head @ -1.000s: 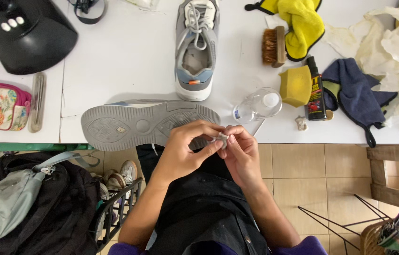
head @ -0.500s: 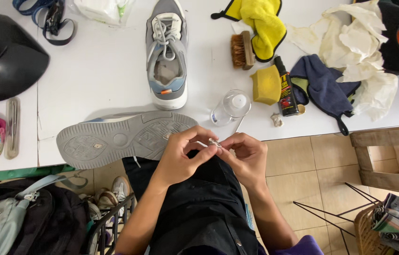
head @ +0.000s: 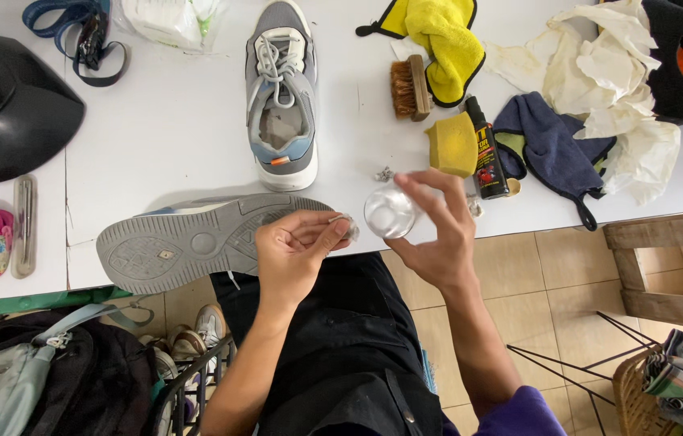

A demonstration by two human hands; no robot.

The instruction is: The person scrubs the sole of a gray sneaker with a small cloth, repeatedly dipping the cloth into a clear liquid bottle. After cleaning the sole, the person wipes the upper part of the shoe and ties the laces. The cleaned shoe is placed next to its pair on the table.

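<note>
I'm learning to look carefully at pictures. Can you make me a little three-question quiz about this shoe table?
1. True or false: the right hand reaches for the clear bottle.
2. Which shoe lies sole up?
A. the one at the table edge
B. the laced one farther back
3. Fill in: the brush lies beside a ____ cloth.

Key: 1 true; 2 A; 3 yellow. The left hand pinches something small; I cannot tell what.
</note>
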